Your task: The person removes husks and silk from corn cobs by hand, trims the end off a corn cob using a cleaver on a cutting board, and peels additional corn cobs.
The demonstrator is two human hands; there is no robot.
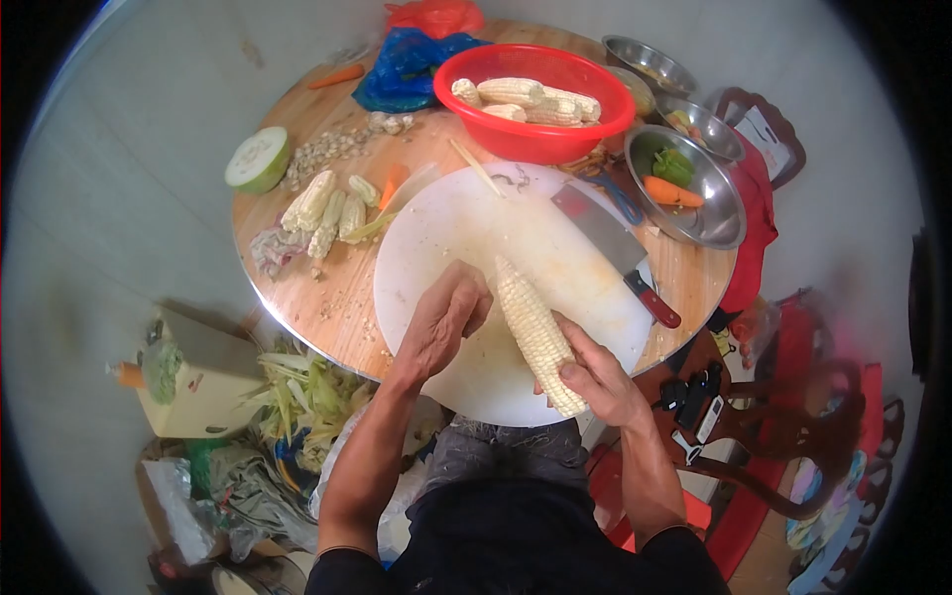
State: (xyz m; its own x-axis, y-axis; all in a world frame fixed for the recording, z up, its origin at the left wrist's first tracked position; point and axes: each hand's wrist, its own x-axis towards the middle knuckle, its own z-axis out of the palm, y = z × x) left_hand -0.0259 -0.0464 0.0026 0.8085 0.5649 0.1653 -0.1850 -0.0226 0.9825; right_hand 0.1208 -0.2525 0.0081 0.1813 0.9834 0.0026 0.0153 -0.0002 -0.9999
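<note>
My right hand (595, 375) is wrapped round the lower part of a pale, husked corn cob (534, 319), which slants over the round white cutting board (426, 248) with its narrow tip pointing away from me. Just left of that tip is my left hand (453, 305), its fingers curled closed; whatever they hold, if anything, is hidden. A cleaver (603, 230) with a red and black handle lies on the board's right side. Near the board's far edge rests a thin pale stick (476, 166).
A red basket (535, 139) of corn cobs stands behind the board. Steel bowls, one (724, 226) with a carrot and green pepper, sit at right. More cobs (315, 210) and a cut gourd (259, 161) lie left. Husks (297, 392) fill the floor at lower left.
</note>
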